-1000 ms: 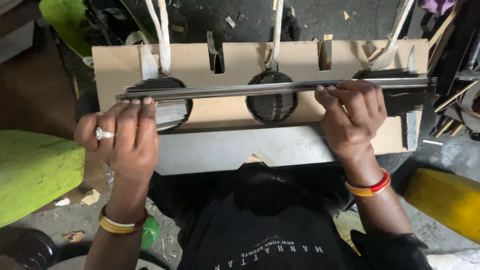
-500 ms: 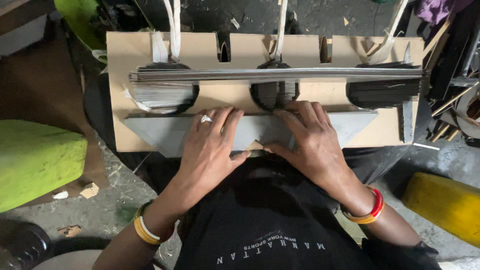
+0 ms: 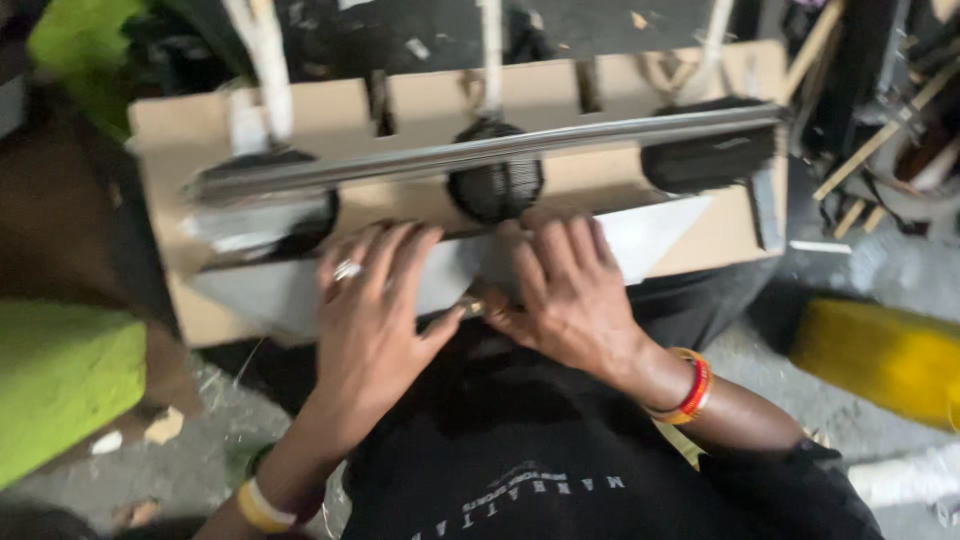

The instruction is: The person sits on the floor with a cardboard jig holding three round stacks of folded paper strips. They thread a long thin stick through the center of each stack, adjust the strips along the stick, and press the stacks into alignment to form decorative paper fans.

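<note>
A tan cardboard panel (image 3: 620, 80) with slots lies across my lap. A bundle of thin dark metal rods (image 3: 480, 152) rests along it, over three black round wire pieces (image 3: 497, 185). Below the rods sits a flat grey sheet (image 3: 655, 232) with slanted ends. My left hand (image 3: 375, 320), wearing a ring, lies palm down on the grey sheet with fingers spread. My right hand (image 3: 565, 290) presses flat on the same sheet beside it, thumbs nearly meeting. Neither hand grips anything.
A green cushion (image 3: 60, 385) lies at the left and a yellow object (image 3: 885, 355) at the right. Wooden sticks (image 3: 880, 130) lean at the upper right. White cords (image 3: 262, 70) run up from the panel. Scraps litter the grey floor.
A second ago both hands held the rod bundle at its ends. They let it rest on the panel and moved down onto the grey sheet. The view has since tilted and come closer.
</note>
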Demonstrator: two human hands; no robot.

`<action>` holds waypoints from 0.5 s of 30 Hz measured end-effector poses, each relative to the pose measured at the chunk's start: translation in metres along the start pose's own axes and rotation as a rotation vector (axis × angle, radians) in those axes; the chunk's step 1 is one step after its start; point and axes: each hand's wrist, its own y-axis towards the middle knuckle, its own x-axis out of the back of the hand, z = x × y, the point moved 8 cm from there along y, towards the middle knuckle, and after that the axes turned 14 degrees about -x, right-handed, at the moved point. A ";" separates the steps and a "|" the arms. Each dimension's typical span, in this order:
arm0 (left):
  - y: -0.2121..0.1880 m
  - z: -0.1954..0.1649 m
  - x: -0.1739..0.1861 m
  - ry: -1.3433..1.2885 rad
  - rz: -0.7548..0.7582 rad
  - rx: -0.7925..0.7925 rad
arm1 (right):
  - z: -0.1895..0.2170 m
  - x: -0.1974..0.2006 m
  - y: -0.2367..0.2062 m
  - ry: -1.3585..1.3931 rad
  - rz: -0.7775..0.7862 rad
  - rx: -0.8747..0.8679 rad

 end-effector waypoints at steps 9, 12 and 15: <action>-0.028 -0.021 -0.001 0.586 -0.036 -0.333 | -0.015 0.017 -0.019 -0.104 -0.027 0.181; -0.017 -0.021 0.004 0.503 -0.084 -0.320 | -0.055 0.045 -0.018 -0.011 0.058 0.029; 0.005 -0.023 0.016 0.462 -0.105 -0.283 | -0.110 0.075 -0.012 -0.032 0.002 -0.115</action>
